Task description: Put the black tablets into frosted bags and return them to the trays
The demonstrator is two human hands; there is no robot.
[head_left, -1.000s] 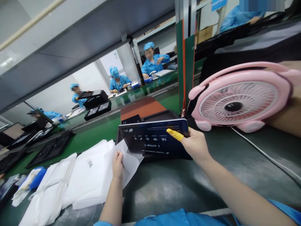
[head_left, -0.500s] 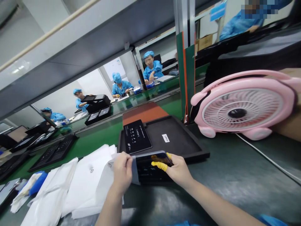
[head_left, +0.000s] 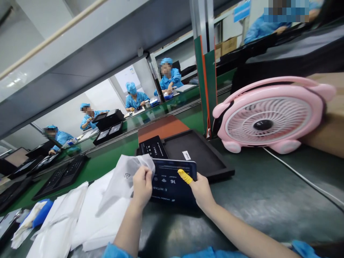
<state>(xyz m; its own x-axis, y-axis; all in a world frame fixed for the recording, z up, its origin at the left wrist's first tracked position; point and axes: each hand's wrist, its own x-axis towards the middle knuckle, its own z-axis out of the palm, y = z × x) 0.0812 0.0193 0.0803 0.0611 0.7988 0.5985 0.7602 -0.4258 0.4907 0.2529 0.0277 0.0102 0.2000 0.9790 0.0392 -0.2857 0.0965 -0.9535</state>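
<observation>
A dark tablet (head_left: pixel 172 182) with upside-down white print on its face is held up, tilted, between my hands. My right hand (head_left: pixel 200 188) grips its right edge, a yellow finger cot on the thumb lying across the front. At the tablet's left end, my left hand (head_left: pixel 142 184) pinches a thin translucent plastic sleeve (head_left: pixel 123 182) with a recycling mark, whose mouth overlaps that end. Under the sleeve lies a stack of white sleeves (head_left: pixel 94 211). Behind the tablet, another dark tablet (head_left: pixel 153 145) rests on the left part of a black tray (head_left: pixel 199 150) bearing a white barcode label.
A pink fan (head_left: pixel 266 123) stands at right, its white cable (head_left: pixel 303 182) running across the bench. A green post (head_left: pixel 205 82) rises behind the tray. Black trays (head_left: pixel 60 175) sit on the green belt at left, near a blue-and-white packet (head_left: pixel 40 215). Several co-workers sit beyond.
The tablet has turned its printed face more toward me. My left hand has risen slightly with the sleeve, which now spreads upward and left over the stack. The view has shifted a little.
</observation>
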